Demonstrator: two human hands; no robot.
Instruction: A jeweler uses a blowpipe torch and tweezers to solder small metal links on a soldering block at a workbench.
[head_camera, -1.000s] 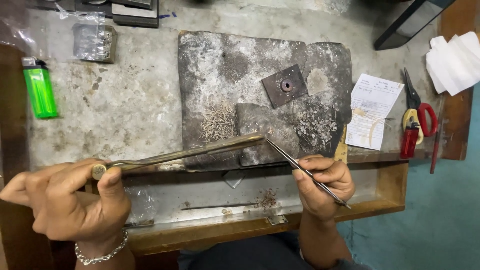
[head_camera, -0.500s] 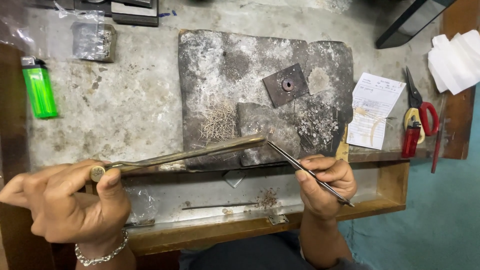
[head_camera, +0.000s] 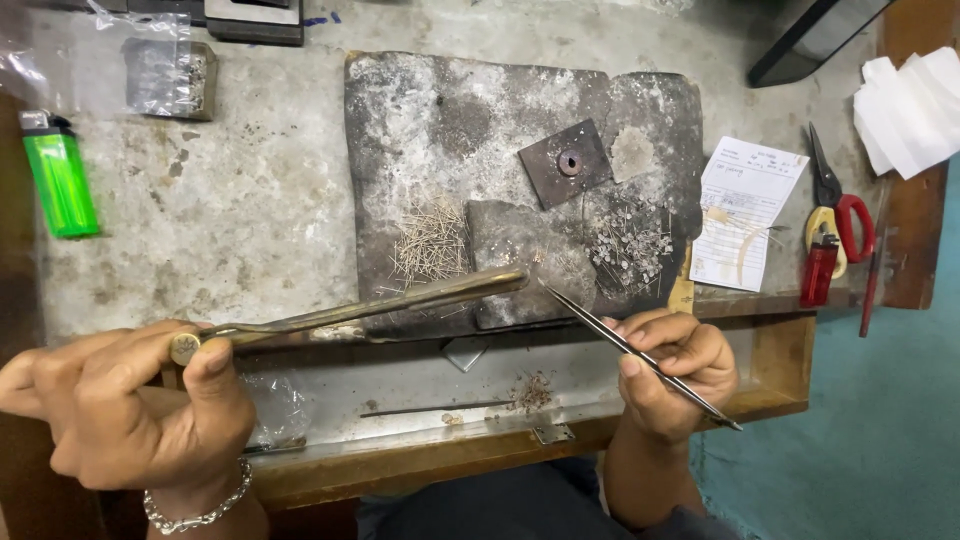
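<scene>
Tweezers (head_camera: 640, 357), long, thin and dark, are held in the right hand (head_camera: 672, 372) like a pen, gripped between the thumb and the fingers, with the tip set at the front edge of a scorched grey soldering slab (head_camera: 450, 110). A brass blowpipe (head_camera: 370, 308) is gripped at its round butt by the closed left hand (head_camera: 135, 405), which wears a bead bracelet (head_camera: 197, 512); its far end lies just beside the tweezer tip. On the slab two heaps of fine wire pins are seen, one pale heap (head_camera: 428, 242) left of centre and one darker scatter (head_camera: 628, 240) to the right, and one small square metal plate (head_camera: 565, 163) with a round piece at its middle. One green lighter (head_camera: 60, 180) lies at the left of the stained bench (head_camera: 240, 200). A clear plastic bag (head_camera: 165, 70) covers a small block at the upper left. One white printed slip (head_camera: 745, 210) lies right of the slab, and folded white tissue (head_camera: 910, 105) sits at the upper right. One pair of scissors (head_camera: 838, 205) with red and yellow handles and one small red lighter (head_camera: 818, 272) lie beside the slip. Below the bench edge an open wooden drawer (head_camera: 790, 355) holds filings and a thin rod (head_camera: 435, 408).
</scene>
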